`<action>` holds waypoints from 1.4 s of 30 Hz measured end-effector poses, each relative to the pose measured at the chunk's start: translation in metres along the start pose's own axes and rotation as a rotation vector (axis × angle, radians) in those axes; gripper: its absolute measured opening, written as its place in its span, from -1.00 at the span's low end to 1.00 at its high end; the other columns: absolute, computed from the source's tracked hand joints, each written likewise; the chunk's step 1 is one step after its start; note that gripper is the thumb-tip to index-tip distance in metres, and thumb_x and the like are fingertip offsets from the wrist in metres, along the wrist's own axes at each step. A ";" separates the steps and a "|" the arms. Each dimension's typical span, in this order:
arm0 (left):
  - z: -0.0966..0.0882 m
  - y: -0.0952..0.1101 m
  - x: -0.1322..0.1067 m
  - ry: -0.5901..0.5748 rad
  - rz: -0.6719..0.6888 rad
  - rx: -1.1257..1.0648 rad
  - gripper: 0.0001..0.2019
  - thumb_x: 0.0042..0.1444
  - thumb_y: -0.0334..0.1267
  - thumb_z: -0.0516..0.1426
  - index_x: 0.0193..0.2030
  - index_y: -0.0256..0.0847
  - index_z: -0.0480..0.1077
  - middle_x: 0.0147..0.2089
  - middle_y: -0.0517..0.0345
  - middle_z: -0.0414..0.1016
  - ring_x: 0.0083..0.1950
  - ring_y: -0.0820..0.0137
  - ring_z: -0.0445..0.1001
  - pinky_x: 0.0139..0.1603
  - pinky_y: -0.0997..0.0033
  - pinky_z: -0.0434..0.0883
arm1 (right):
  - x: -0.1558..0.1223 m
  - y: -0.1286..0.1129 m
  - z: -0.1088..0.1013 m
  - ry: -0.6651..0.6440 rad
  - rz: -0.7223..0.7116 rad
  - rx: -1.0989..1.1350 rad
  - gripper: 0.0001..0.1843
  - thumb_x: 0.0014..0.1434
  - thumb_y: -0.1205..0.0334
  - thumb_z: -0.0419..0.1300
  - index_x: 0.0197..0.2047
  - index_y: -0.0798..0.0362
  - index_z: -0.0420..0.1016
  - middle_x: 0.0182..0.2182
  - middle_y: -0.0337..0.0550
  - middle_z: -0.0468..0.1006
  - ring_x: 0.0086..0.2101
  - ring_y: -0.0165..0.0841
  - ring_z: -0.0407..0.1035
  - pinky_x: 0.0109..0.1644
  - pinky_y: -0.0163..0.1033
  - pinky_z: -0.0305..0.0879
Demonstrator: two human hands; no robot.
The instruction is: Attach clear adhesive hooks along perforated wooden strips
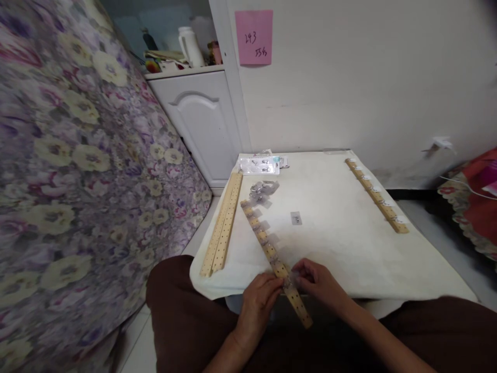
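At the far left, a floral curtain [77, 181] hangs close to the table [330, 207]. Right of it stands a white cabinet [202, 122], a flask [191, 47] on its ledge. Along the table's left edge lie two bare strips [228, 223], side by side. Beyond their far ends is a clear pack [259, 166]; a pile of small bags [261, 190] sits nearer, just past the held strip's far end, crowding it. The held strip [270, 252], with clear bags along it, slants across the front edge, its near end over the lap. The left hand [258, 298] pinches it from the left. The right hand [319, 282] is at its other side, fingers curled narrow; whether they grip anything I cannot tell. A single bag [296, 218] lies beyond that hand. By the right edge, well apart, rests a strip with white cards [375, 194]. Farther right, a red cloth [476, 207] droops beside the table.
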State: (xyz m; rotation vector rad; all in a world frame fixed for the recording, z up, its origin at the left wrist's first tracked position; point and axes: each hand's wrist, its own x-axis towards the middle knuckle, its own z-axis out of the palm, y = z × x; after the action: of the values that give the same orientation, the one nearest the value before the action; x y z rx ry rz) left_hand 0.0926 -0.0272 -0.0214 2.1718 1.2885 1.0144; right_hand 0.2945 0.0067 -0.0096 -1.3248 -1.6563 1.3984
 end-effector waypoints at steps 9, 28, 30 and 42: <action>-0.003 0.002 0.000 0.017 -0.014 -0.018 -0.83 0.19 -0.36 0.09 -0.10 -0.16 0.43 -0.22 0.08 0.47 -0.18 0.42 0.48 -0.21 0.49 0.45 | 0.002 0.004 0.000 -0.003 -0.017 -0.042 -0.85 0.05 0.35 0.09 -0.26 0.08 0.39 -0.49 -0.25 0.46 -0.45 -0.39 0.33 -0.38 -0.34 0.21; -0.006 0.004 0.007 0.031 0.077 0.055 -0.86 0.20 -0.32 0.07 -0.17 -0.17 0.46 -0.27 0.09 0.50 -0.24 0.41 0.48 -0.27 0.48 0.44 | 0.001 0.001 0.002 0.005 -0.015 -0.032 -0.86 0.06 0.36 0.10 -0.26 0.08 0.39 -0.52 -0.29 0.42 -0.47 -0.42 0.29 -0.41 -0.36 0.17; -0.006 0.003 0.006 0.036 0.079 0.060 -0.86 0.20 -0.32 0.07 -0.18 -0.16 0.46 -0.28 0.10 0.50 -0.24 0.42 0.48 -0.28 0.49 0.44 | 0.001 0.002 0.002 0.006 -0.017 -0.046 -0.83 0.05 0.37 0.10 -0.24 0.08 0.40 -0.53 -0.29 0.41 -0.47 -0.42 0.28 -0.40 -0.35 0.16; -0.004 0.000 0.005 0.003 0.049 0.046 -0.86 0.21 -0.32 0.07 -0.19 -0.16 0.46 -0.26 0.11 0.49 -0.23 0.42 0.47 -0.25 0.48 0.43 | 0.002 0.002 0.004 0.008 -0.048 -0.104 -0.78 0.07 0.32 0.11 -0.17 0.06 0.39 -0.52 -0.31 0.39 -0.49 -0.42 0.26 -0.41 -0.34 0.17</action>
State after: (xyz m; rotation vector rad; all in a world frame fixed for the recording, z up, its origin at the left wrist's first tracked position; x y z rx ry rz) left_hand 0.0909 -0.0226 -0.0165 2.2470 1.2782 1.0172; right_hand 0.2910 0.0067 -0.0130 -1.3374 -1.7648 1.2927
